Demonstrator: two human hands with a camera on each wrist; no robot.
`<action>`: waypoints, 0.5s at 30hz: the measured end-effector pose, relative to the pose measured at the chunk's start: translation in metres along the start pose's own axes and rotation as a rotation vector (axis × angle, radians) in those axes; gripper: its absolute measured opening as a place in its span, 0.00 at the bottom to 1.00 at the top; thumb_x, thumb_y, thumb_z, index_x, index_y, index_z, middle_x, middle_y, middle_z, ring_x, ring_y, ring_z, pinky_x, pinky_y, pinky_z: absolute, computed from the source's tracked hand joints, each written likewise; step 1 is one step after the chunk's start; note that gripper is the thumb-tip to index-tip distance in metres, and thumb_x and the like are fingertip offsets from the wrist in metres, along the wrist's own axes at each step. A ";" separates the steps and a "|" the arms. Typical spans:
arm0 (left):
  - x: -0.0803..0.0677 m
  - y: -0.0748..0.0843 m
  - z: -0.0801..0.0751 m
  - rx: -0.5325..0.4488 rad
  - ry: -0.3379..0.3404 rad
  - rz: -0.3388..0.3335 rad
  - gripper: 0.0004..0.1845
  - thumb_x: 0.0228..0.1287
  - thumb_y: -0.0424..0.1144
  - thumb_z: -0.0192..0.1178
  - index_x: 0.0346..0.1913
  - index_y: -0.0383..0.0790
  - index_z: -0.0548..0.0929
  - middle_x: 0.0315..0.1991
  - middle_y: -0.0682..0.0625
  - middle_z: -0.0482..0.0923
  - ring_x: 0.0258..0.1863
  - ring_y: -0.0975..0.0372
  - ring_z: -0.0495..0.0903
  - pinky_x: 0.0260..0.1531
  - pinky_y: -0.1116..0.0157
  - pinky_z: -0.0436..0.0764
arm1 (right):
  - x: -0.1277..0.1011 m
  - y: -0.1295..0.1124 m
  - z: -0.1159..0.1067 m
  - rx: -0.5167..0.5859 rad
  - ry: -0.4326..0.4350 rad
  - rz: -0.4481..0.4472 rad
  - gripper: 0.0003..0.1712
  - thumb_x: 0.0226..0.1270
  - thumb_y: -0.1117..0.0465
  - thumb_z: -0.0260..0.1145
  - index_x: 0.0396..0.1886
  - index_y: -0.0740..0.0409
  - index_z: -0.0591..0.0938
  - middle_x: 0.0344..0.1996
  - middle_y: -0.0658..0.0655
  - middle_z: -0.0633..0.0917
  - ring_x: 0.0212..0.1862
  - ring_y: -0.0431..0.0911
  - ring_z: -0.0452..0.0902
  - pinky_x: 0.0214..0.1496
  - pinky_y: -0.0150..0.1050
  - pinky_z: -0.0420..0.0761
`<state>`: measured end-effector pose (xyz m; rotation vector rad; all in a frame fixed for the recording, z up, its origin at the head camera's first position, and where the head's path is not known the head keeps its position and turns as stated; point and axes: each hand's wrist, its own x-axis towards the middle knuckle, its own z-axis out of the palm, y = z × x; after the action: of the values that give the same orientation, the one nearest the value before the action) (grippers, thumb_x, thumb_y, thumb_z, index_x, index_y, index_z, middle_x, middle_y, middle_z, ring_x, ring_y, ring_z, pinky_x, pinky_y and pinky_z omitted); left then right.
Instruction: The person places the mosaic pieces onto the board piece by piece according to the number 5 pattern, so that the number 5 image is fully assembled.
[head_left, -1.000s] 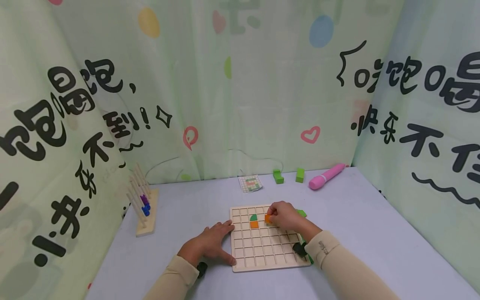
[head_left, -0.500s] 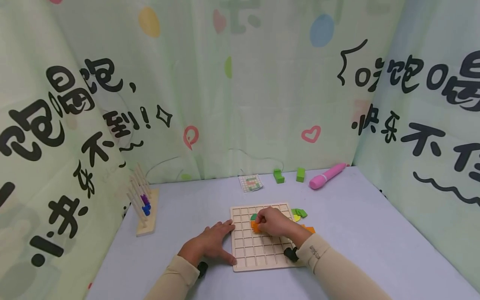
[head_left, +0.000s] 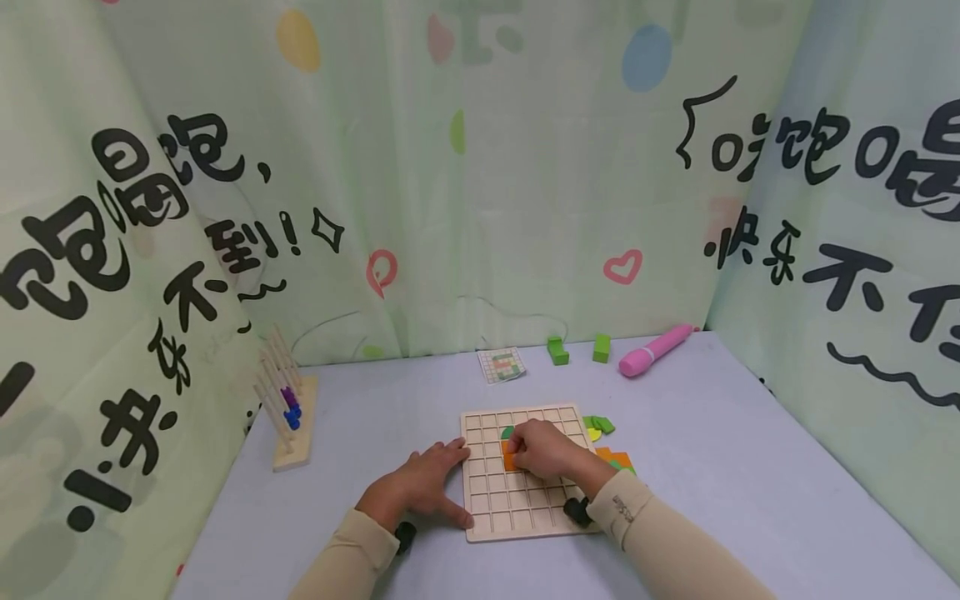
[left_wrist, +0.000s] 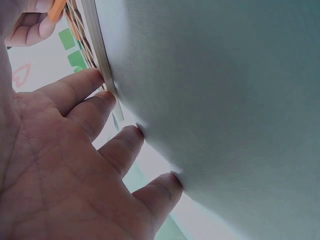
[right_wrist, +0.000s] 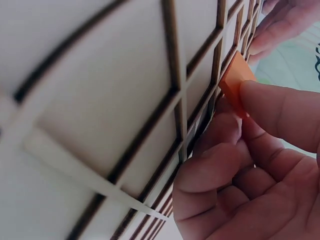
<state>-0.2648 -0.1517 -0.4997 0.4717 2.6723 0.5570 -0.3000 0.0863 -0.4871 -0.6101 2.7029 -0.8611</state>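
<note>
One orange tile [right_wrist: 235,82] between right-hand fingertips [right_wrist: 272,112]

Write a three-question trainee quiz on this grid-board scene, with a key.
1. True or false: the left hand lies flat beside the wooden grid board.
2. What does the right hand pinch? A) the pink pen-shaped thing B) an orange tile C) a green block
3. What stands at the table's left edge?

Key
1. True; its fingers touch the board's left edge.
2. B
3. A wooden peg rack with blue and purple pieces.
</note>
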 end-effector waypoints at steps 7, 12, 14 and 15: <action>0.001 0.000 0.001 0.007 -0.001 -0.008 0.58 0.45 0.60 0.83 0.79 0.47 0.66 0.83 0.51 0.57 0.82 0.46 0.55 0.77 0.36 0.56 | 0.003 -0.001 0.002 -0.082 0.017 -0.004 0.05 0.66 0.70 0.70 0.32 0.56 0.85 0.28 0.49 0.83 0.33 0.44 0.74 0.41 0.40 0.79; 0.002 0.000 0.001 0.011 0.002 -0.006 0.59 0.44 0.60 0.83 0.79 0.47 0.67 0.83 0.51 0.57 0.82 0.47 0.56 0.77 0.36 0.57 | 0.006 0.001 0.007 -0.103 0.015 0.019 0.06 0.66 0.69 0.71 0.33 0.54 0.86 0.30 0.48 0.85 0.35 0.42 0.75 0.45 0.42 0.82; 0.002 0.000 0.001 0.011 0.002 -0.007 0.59 0.44 0.60 0.83 0.79 0.47 0.67 0.83 0.51 0.57 0.81 0.47 0.56 0.77 0.36 0.57 | 0.006 0.002 0.008 -0.110 0.021 0.023 0.06 0.66 0.69 0.71 0.34 0.53 0.87 0.31 0.48 0.85 0.35 0.42 0.76 0.46 0.43 0.83; 0.001 0.000 0.001 0.010 0.003 -0.009 0.59 0.44 0.60 0.83 0.79 0.47 0.67 0.82 0.51 0.57 0.81 0.47 0.57 0.77 0.36 0.57 | 0.006 0.002 0.008 -0.113 0.024 0.021 0.06 0.66 0.68 0.71 0.34 0.53 0.87 0.31 0.48 0.85 0.35 0.43 0.76 0.46 0.43 0.83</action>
<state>-0.2658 -0.1508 -0.5006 0.4623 2.6796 0.5427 -0.3031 0.0812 -0.4950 -0.5967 2.7894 -0.7190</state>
